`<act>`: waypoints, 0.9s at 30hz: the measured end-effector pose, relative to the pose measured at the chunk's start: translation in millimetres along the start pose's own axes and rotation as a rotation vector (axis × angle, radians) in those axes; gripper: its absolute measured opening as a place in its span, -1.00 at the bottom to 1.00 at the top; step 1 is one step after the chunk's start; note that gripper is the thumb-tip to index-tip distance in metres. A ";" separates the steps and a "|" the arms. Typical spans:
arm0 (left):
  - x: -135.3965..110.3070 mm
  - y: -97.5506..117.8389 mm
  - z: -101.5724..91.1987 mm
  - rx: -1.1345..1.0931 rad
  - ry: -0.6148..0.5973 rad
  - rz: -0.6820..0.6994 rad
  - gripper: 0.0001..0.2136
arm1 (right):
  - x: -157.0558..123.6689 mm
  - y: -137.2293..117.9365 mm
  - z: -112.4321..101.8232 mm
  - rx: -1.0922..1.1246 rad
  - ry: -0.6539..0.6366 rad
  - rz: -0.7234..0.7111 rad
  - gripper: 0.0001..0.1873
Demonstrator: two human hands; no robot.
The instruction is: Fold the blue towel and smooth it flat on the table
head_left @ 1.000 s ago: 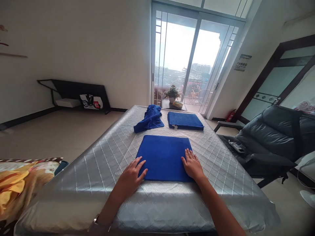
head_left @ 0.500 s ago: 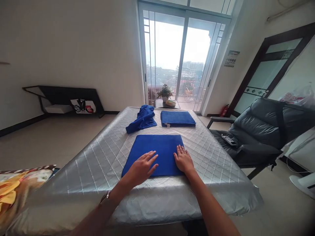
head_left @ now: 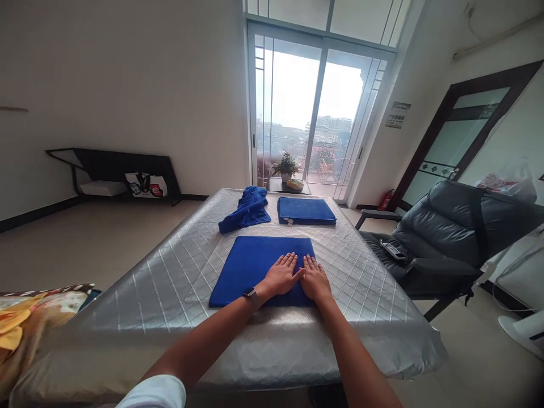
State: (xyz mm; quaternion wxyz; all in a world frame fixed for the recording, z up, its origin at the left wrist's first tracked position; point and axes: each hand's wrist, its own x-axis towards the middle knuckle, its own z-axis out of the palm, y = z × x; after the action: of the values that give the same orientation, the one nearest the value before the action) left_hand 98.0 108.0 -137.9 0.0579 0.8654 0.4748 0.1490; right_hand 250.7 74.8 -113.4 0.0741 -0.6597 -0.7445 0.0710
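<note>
A folded blue towel point(head_left: 249, 266) lies flat near the front edge of the table. My left hand point(head_left: 283, 276) rests flat on its right half, fingers stretched out and pointing away from me. Beside it, my right hand point(head_left: 315, 277) lies flat along the towel's right edge, and the left thumb reaches across to it. Farther back sits a neat stack of folded blue towels point(head_left: 306, 209) with a small white tag on its front edge. To the left of that stack, a crumpled blue towel point(head_left: 246, 211) lies in a loose heap.
A silver quilted cover point(head_left: 170, 277) spreads over the table. On the right stands a dark reclining chair point(head_left: 446, 226) with a white device point(head_left: 394, 249) on its seat. Patterned fabric point(head_left: 38, 317) is at the lower left. A potted plant point(head_left: 286, 165) stands beyond the far edge.
My left hand has moved right across the folded towel and now lies flat beside my right hand. The right hand stays at the towel's right edge. The view has tilted slightly upward.
</note>
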 end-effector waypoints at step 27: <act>-105.9 -162.2 -41.4 0.087 0.115 -0.377 -0.26 | 18.1 -4.7 -15.1 -0.168 -0.190 0.036 -0.30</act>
State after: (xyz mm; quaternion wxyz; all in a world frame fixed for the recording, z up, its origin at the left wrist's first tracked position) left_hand -98.9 105.5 -159.3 0.0202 0.7529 0.6370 0.1643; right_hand 247.1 92.3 -97.4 -0.0536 -0.6672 -0.7394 0.0720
